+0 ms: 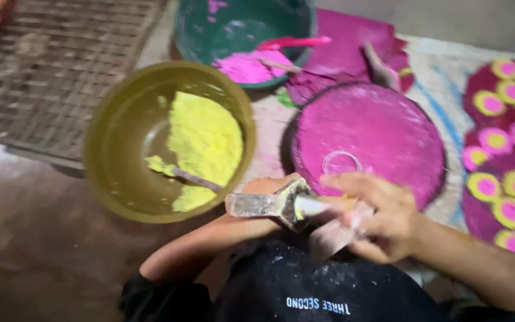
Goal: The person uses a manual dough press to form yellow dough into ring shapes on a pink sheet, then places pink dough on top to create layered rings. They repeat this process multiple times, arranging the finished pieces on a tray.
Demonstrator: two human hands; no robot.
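Observation:
Both hands meet at a small powder-dusted metal tool (269, 206) held sideways just above my lap. My left hand (272, 185) is mostly hidden behind it and wraps its middle. At the pale handle end, my right hand (382, 217) has its fingers curled over the tool, with a pinkish scrap (332, 237) beneath them. Just beyond the hands lies a round pink powder-covered disc (382, 140) with a faint ring mark (341, 161) pressed into it. I wear a dark, dusty shirt (323, 286).
An olive bowl (111, 149) holds yellow powder (207, 140) and a spoon (195, 177). Behind it, a green bowl (201, 33) holds pink powder (245, 67) and a pink spoon (293, 42). Discs with yellow-and-pink circles (508, 161) lie right. A woven mat (55, 65) lies far left.

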